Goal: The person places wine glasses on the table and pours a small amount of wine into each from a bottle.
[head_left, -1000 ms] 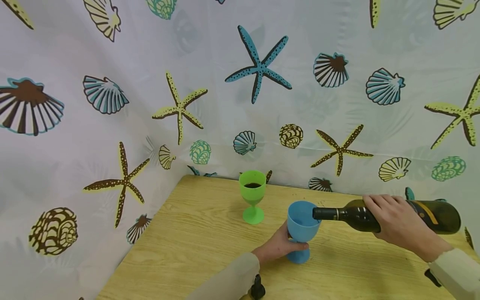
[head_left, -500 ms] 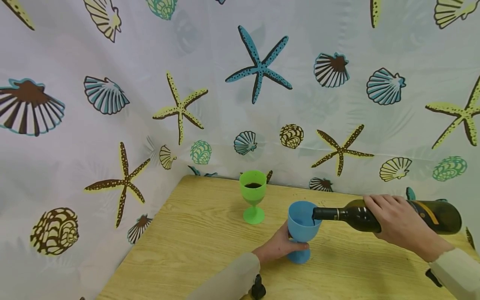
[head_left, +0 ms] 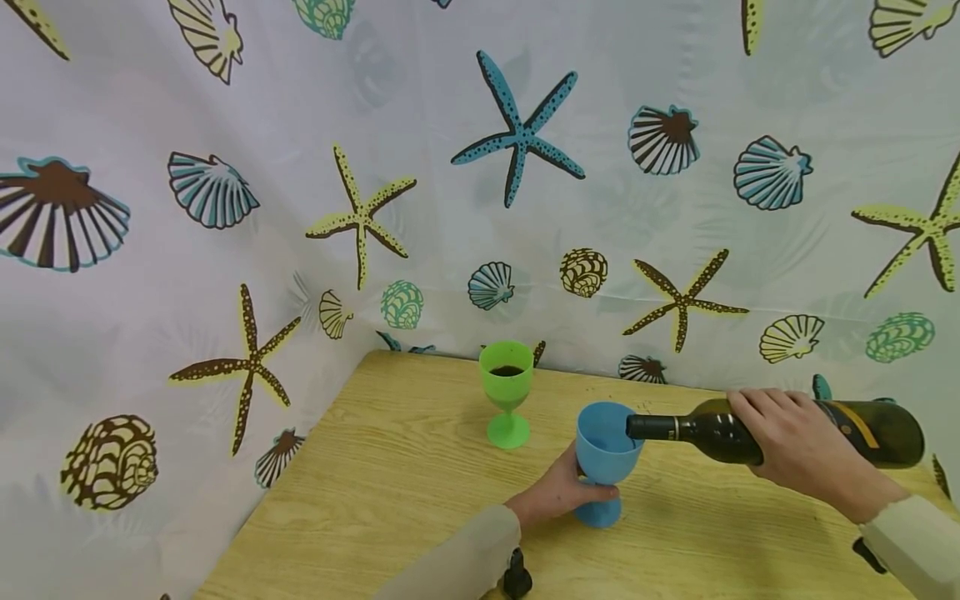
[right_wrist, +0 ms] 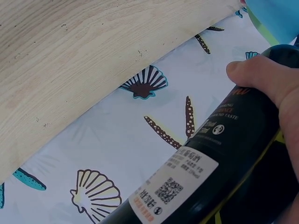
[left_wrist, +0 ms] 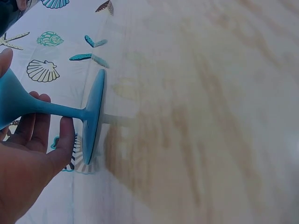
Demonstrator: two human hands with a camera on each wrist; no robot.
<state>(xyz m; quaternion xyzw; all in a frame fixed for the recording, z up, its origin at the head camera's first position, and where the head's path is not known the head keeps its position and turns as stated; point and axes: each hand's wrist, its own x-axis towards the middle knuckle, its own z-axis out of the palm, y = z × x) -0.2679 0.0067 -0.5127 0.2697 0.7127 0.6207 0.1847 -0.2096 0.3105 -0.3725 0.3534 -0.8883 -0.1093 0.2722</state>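
My left hand grips a blue goblet around its stem, just under the bowl. In the left wrist view, the fingers lie along the stem and the round foot is uncovered. A dark wine bottle lies almost level in my right hand, which wraps it from above. The bottle's mouth reaches just over the goblet's right rim. In the right wrist view, the bottle's back label shows, with the thumb on the glass. How much liquid the blue goblet holds is hard to tell.
A green goblet with dark liquid inside stands upright behind and left of the blue one. Both rest on a wood-grain table. A white curtain printed with shells and starfish hangs along the table's back and left edges.
Half a second ago a thin dark stream ran from the bottle's mouth into the blue goblet; now I cannot make it out. Hands, bottle and goblets keep nearly the same positions.
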